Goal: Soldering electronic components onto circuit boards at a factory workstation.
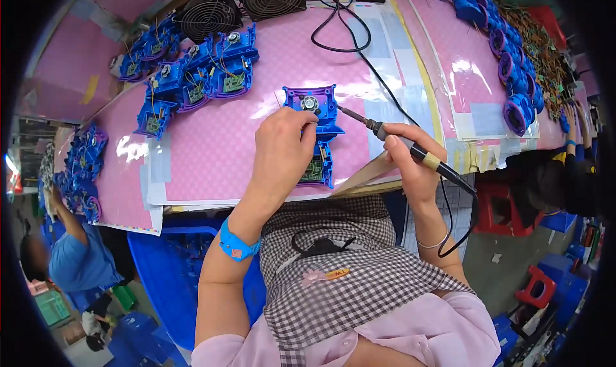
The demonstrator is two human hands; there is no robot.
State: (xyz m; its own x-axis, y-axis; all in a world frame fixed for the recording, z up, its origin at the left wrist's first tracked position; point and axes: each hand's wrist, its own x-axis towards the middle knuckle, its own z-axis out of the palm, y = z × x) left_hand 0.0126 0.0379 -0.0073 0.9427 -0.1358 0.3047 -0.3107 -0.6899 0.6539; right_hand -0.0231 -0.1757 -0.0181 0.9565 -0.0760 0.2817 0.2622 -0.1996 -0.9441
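In front of me on the pink table lies an opened blue plastic housing (326, 100) with a purple rim, a round speaker in its upper half and a green circuit board (312, 171) in its lower half. My left hand (286, 142) bends over the housing's left side, fingers curled and thumb pressed in; what they pinch is hidden. A thin wire sticks up beside its knuckles. My right hand (414, 158) grips a soldering iron (378, 131) by its handle. The iron's tip points left, close to the housing's right edge. Its black cord (385, 84) runs up the table.
Several similar opened housings (192, 78) stand in a row at the upper left, near two black fans (273, 0). More blue housings (516, 78) and heaped wires (545, 65) lie at the right. A blue bin (163, 251) sits below the table edge. Other people work at both sides.
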